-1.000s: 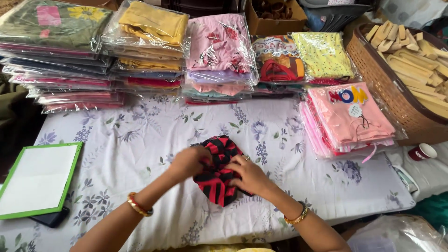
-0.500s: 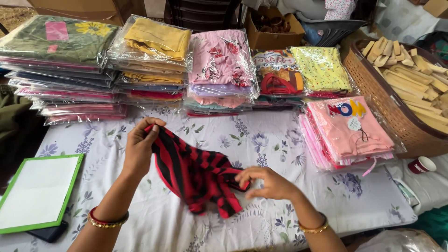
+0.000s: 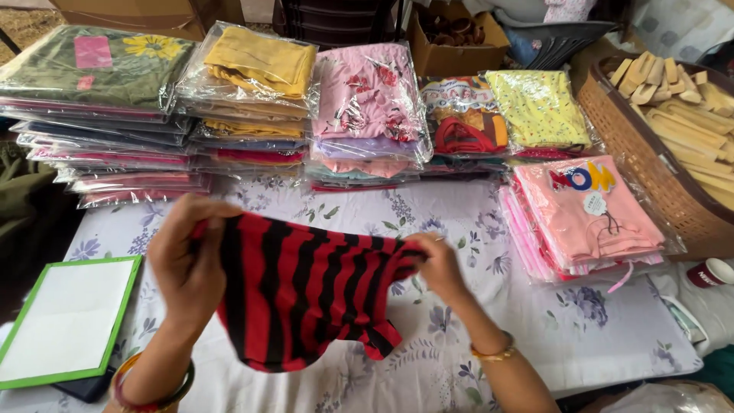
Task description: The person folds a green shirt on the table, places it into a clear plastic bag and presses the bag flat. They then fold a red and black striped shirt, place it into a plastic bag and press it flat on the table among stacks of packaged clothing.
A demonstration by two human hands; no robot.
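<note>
Gripping the upper edge of a red-and-black striped garment, both hands hold it spread in the air above the near middle of the table. The left hand has its fingers closed over the left end of that edge, the cloth bunched inside the fist. The right hand pinches the right end between thumb and fingers, closed narrow on the fabric. Between the two grips the edge runs fairly level and the body of the garment hangs free, its lower hem clear of the floral tablecloth, as far as the view shows.

Judgement on handling: the cloth is soft knit and will sag and twist if one grip sits lower than the other; keeping both pinch points level and equally taut should let the stripes hang straight. The left fist holds more material than the right, so the spread is likely uneven at that end; a lighter pinch nearer the corner would flatten it.

Surroundings: a green-framed white board lies near left on the table. Stacks of bagged clothing line the far side. A pile of pink bagged garments sits to the right, well apart from the hands, and a wicker basket of pale wooden pieces stands far right.
</note>
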